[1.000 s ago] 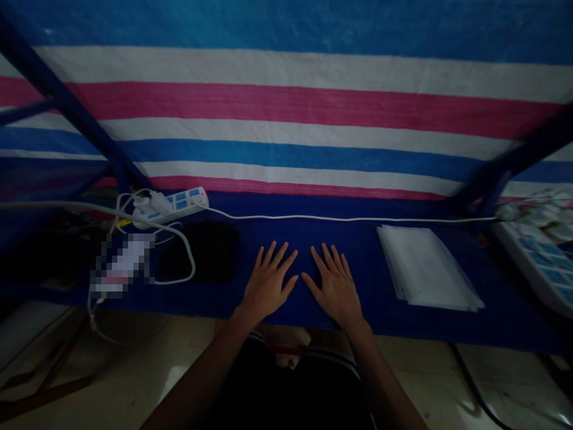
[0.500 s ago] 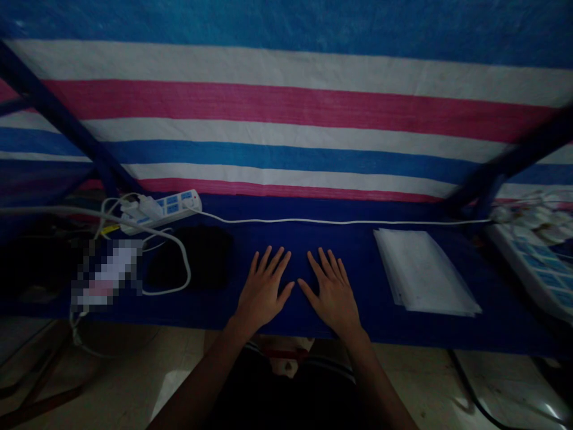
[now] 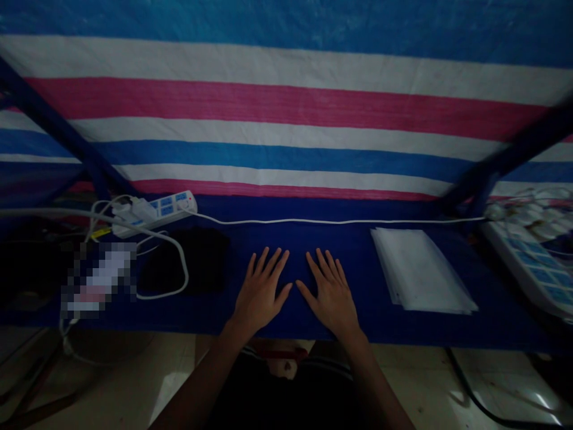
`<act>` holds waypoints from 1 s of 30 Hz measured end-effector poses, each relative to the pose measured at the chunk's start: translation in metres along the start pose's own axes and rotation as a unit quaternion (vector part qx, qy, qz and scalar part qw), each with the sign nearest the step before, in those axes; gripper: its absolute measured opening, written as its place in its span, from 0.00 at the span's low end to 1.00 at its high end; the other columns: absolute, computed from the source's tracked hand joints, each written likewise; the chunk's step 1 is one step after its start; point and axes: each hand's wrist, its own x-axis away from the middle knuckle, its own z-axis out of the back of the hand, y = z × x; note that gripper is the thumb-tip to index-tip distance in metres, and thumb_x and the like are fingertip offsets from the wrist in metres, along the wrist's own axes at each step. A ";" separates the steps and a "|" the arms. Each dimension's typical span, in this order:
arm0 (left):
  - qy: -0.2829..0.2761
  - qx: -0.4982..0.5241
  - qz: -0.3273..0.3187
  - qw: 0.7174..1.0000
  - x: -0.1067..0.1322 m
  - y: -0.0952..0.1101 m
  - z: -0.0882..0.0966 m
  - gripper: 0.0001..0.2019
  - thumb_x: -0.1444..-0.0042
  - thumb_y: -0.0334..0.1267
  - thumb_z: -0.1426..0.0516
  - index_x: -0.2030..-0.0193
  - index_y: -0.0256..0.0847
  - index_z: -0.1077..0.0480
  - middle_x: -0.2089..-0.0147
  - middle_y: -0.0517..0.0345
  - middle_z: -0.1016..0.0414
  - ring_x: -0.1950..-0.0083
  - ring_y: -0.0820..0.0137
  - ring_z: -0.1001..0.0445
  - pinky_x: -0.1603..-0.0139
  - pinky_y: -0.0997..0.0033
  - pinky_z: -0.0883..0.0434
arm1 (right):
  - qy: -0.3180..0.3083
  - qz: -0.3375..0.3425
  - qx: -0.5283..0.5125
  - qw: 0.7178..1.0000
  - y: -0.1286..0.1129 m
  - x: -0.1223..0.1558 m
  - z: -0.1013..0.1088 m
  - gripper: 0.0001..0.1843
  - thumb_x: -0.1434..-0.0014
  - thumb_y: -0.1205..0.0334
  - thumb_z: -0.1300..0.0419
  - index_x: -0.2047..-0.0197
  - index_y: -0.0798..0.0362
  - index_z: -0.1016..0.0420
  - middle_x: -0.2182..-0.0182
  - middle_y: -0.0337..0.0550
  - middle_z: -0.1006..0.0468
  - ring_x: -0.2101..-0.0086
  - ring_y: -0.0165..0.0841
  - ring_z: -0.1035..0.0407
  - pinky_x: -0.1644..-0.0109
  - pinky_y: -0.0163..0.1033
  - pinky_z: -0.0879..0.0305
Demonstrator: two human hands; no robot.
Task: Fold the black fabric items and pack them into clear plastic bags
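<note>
My left hand [image 3: 260, 290] lies flat on the dark blue table [image 3: 290, 325], fingers spread and holding nothing. My right hand [image 3: 329, 291] lies flat beside it, thumbs almost touching, also holding nothing. A stack of thin white sheets [image 3: 418, 270] rests to the right of my right hand. A dark, flat black object [image 3: 201, 258] sits just left of my left hand.
A white power strip [image 3: 156, 209] with plugs lies at the back left, and its white cable [image 3: 331, 221] runs along the table's back. A second power strip [image 3: 532, 263] is at the right edge. A striped tarp [image 3: 286, 107] hangs behind. Blue frame bars slant at both sides.
Both hands stay flat in the same place. The view has drifted slightly, so everything sits a little further left and lower in the picture.
</note>
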 end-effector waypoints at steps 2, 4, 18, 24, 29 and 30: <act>-0.001 -0.001 -0.002 1.000 0.000 0.000 0.000 0.33 0.27 0.48 0.49 0.19 0.47 0.53 0.18 0.52 0.49 0.17 0.51 0.54 0.20 0.36 0.50 | 0.003 0.000 -0.005 1.000 0.000 0.000 0.001 0.42 0.26 0.38 0.51 0.19 0.53 0.53 0.23 0.52 0.46 0.24 0.48 0.56 0.22 0.61 0.53; -0.003 -0.004 -0.004 1.000 0.000 0.000 -0.001 0.31 0.27 0.48 0.49 0.21 0.48 0.49 0.18 0.53 0.49 0.17 0.50 0.54 0.20 0.36 0.50 | 0.009 0.001 -0.013 1.000 0.000 0.000 0.001 0.45 0.26 0.39 0.51 0.18 0.56 0.60 0.23 0.53 0.46 0.24 0.47 0.55 0.22 0.60 0.52; 0.007 -0.003 -0.002 1.000 0.000 -0.002 -0.003 0.33 0.27 0.48 0.49 0.20 0.45 0.52 0.19 0.53 0.48 0.18 0.51 0.54 0.20 0.36 0.49 | -0.004 -0.001 -0.003 1.000 0.000 0.000 0.001 0.40 0.26 0.38 0.51 0.22 0.56 0.44 0.24 0.54 0.46 0.24 0.48 0.56 0.22 0.61 0.54; 0.005 -0.003 -0.006 1.000 0.000 -0.002 -0.002 0.31 0.26 0.48 0.50 0.20 0.47 0.51 0.18 0.52 0.48 0.18 0.50 0.53 0.21 0.35 0.48 | 0.013 0.003 -0.015 1.000 0.001 0.001 -0.001 0.42 0.26 0.39 0.50 0.20 0.56 0.51 0.24 0.54 0.45 0.24 0.47 0.56 0.22 0.61 0.53; 0.008 -0.007 -0.011 1.000 0.001 -0.002 -0.003 0.30 0.26 0.48 0.50 0.21 0.48 0.48 0.19 0.52 0.47 0.18 0.50 0.53 0.21 0.35 0.48 | 0.020 0.009 -0.013 1.000 0.004 0.002 -0.005 0.41 0.27 0.38 0.50 0.22 0.58 0.44 0.24 0.56 0.44 0.24 0.48 0.55 0.23 0.63 0.52; 0.006 -0.009 -0.011 1.000 0.001 -0.002 -0.004 0.29 0.26 0.48 0.50 0.21 0.48 0.47 0.19 0.52 0.47 0.18 0.50 0.53 0.21 0.34 0.48 | 0.021 0.008 -0.013 1.000 0.004 0.002 -0.006 0.42 0.27 0.38 0.50 0.22 0.58 0.44 0.24 0.56 0.44 0.24 0.48 0.55 0.22 0.63 0.52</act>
